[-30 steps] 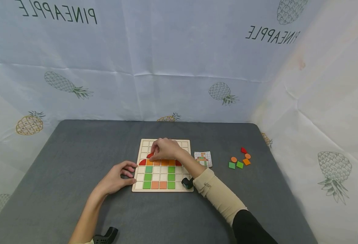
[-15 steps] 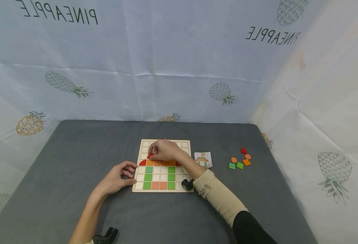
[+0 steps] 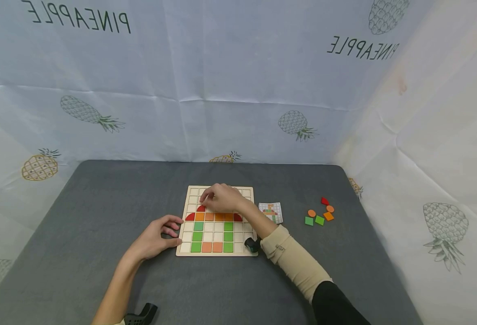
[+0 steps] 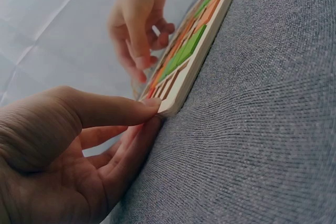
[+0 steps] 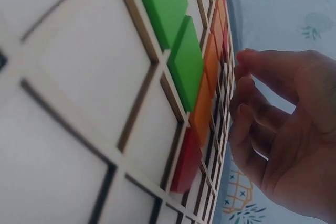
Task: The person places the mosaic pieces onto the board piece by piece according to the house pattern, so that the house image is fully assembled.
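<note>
A wooden grid board [image 3: 208,236] lies on the table with coloured tiles set in its cells. My left hand [image 3: 157,237] holds the board's left edge, the thumb [image 4: 144,106] on top near the corner and the other fingers at its side. Over the board's upper part hovers my right hand [image 3: 223,198], its fingers loosely bent. Just below its fingertips a red rounded tile [image 3: 201,208] sits in a cell above the orange row [image 3: 208,216]. No tile shows between the fingers in the right wrist view. The right hand hides several upper cells.
Right of the board lies a small pattern card [image 3: 270,212]. Farther right are loose tiles: a red one [image 3: 325,201], orange circles [image 3: 329,208], an orange square [image 3: 329,216] and green squares [image 3: 319,220]. A pineapple-printed cloth [image 3: 230,81] hangs behind the grey table [image 3: 128,185].
My right hand's fingers have come away from the red tile, which stays in its cell and is now more visible. The left hand and the board have not moved.
</note>
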`<state>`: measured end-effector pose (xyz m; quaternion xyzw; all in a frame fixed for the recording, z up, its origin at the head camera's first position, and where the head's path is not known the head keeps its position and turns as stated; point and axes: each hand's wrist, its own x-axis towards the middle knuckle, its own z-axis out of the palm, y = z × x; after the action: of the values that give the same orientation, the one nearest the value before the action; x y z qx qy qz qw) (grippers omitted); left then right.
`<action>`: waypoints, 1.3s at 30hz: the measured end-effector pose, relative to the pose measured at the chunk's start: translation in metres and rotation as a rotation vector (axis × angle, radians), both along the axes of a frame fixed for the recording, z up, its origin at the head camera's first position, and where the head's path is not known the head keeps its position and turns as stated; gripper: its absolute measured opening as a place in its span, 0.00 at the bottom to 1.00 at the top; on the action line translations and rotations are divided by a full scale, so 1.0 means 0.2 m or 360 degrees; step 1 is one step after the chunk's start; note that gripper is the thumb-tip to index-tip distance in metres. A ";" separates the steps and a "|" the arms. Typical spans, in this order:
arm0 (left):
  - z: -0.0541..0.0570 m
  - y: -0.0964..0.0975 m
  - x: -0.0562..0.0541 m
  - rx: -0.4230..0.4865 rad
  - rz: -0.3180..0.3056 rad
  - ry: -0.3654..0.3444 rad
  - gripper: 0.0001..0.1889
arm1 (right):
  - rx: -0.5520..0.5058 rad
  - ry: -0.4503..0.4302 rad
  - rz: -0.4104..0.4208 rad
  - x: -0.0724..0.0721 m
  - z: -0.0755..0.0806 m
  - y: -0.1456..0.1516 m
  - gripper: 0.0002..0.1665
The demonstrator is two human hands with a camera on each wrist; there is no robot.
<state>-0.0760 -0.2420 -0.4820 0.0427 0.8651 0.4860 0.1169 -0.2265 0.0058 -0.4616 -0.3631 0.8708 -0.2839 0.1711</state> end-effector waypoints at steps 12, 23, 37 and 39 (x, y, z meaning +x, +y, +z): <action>0.00 0.00 -0.01 -0.0008 0.0002 -0.0009 0.27 | -0.0055 0.0032 -0.0039 0.04 0.08 0.21 0.13; 0.01 0.00 0.00 -0.0001 -0.0041 0.0025 0.29 | -0.0103 0.0084 -0.0158 0.13 0.15 0.58 0.17; 0.01 0.00 0.01 -0.0003 -0.0023 0.0002 0.28 | -0.0116 0.0115 -0.0432 0.24 0.14 1.06 0.15; 0.01 0.00 0.01 0.0004 -0.0021 0.0003 0.28 | -0.0127 0.0109 -0.0442 0.26 0.12 1.13 0.16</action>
<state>-0.0743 -0.2415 -0.4802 0.0489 0.8643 0.4861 0.1192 -0.1755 0.2327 -0.4373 -0.2550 0.9060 -0.3268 0.0859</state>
